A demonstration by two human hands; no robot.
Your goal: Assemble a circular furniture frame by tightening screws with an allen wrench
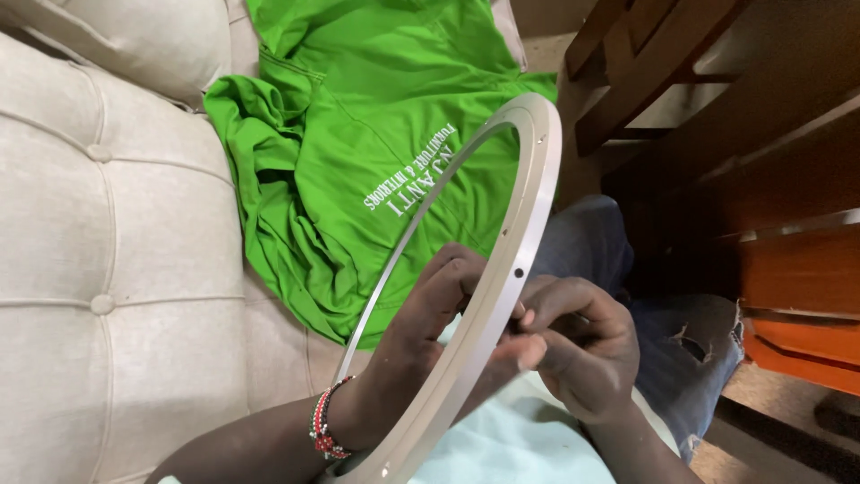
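Head view: left hand (430,309) and right hand (573,345) fingers are pinching a pale grey metal ring (511,269) upright between them, above the green shirt (358,152). Thin-rim grip is looking light; ring may twist and slip.

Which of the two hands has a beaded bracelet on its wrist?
The left hand, reaching through the metal ring, wears the red, black and white beaded bracelet. The right hand, outside the ring, has a bare wrist.
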